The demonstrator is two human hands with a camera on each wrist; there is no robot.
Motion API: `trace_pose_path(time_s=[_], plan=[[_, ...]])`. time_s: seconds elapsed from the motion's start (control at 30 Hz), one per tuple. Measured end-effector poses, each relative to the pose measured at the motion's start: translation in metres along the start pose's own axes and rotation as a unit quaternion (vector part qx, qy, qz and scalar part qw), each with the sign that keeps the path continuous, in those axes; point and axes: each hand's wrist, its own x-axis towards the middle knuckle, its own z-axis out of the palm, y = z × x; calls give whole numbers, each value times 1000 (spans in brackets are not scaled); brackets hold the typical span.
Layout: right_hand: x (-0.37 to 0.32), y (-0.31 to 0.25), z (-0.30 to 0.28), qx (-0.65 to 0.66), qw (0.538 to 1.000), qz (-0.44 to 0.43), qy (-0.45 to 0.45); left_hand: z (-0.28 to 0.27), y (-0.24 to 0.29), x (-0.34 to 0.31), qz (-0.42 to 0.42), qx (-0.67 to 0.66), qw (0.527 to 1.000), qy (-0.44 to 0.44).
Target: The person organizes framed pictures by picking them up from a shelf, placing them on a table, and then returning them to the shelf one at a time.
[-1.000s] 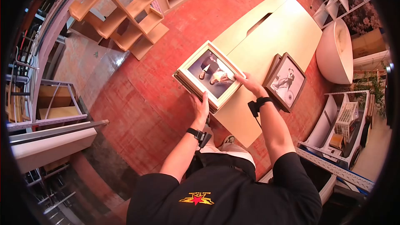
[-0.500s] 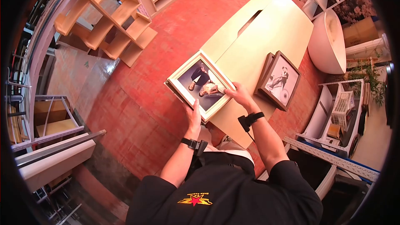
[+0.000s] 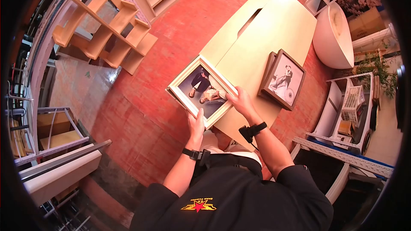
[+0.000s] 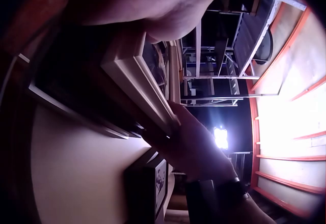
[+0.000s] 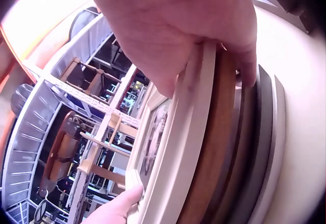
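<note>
A cream picture frame with a photo of two people in it is between both hands, over the near left end of the table. My left hand grips its near edge, thumb up on the front. My right hand holds the right edge, thumb on the front and fingers round the side. In the right wrist view a brown layer backs the cream moulding, and darker frame edges lie behind it. Further right on the table, a dark-framed picture rests tilted on another dark frame.
The pale wooden table has a long slot. A light wood shelf unit stands on the red floor at the back left. Past the table's right side are a white tub-shaped piece and a rack with a white basket.
The cream frame has come closer to my body, with both hands still holding it. The head view has turned, so the surroundings shift left. The dark frames stay on the table.
</note>
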Motion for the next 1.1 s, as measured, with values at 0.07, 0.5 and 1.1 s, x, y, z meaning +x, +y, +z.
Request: trace_pose_path(time_s=[0.07,0.5,1.1], plan=[[-2,-5,-6,25,999,25,-23,-2,6,-4,26,-12,1000,6],[46,51,-56,443,878,137,117,-13,56,20,53,-17,997,-44],[135,151,-26,278,921,262,73,-55,39,2,-86,72,991,-68]])
